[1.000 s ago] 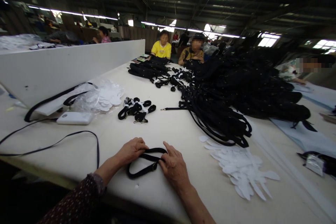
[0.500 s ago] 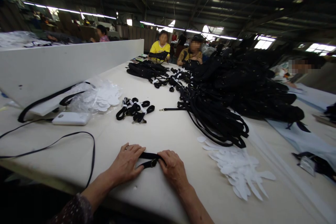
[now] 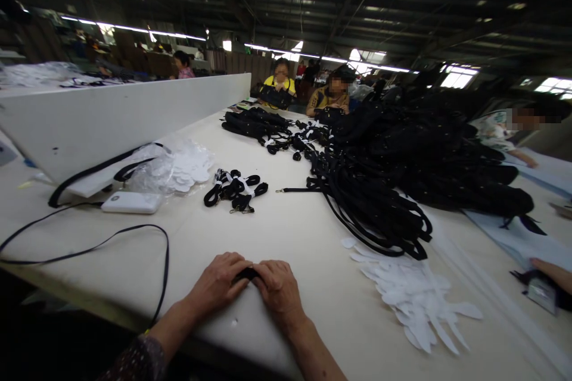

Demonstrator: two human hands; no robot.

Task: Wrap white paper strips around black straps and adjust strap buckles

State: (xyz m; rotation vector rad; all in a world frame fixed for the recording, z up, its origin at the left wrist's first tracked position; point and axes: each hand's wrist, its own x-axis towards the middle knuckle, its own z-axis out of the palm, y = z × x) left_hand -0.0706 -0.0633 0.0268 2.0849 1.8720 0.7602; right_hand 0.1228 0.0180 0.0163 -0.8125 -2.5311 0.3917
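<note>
My left hand (image 3: 218, 281) and my right hand (image 3: 277, 289) rest side by side on the white table (image 3: 286, 232) near its front edge. Both are closed over a folded black strap (image 3: 246, 274), of which only a small part shows between the knuckles. A small bundle of folded black straps with white tags (image 3: 235, 187) lies further back, and a big heap of black straps (image 3: 379, 202) spreads to the right of it.
White paper cut-outs (image 3: 411, 294) lie right of my hands. A white power bank (image 3: 131, 202), a thin black strap loop (image 3: 111, 238) and a plastic bag of white pieces (image 3: 170, 166) sit at the left by a white board (image 3: 111, 113). Other people sit at the far end; another person's hand (image 3: 552, 271) shows at the right edge.
The strap lay as an open loop between my hands; my hands have come together and folded it small, so it is now almost hidden under my fingers.
</note>
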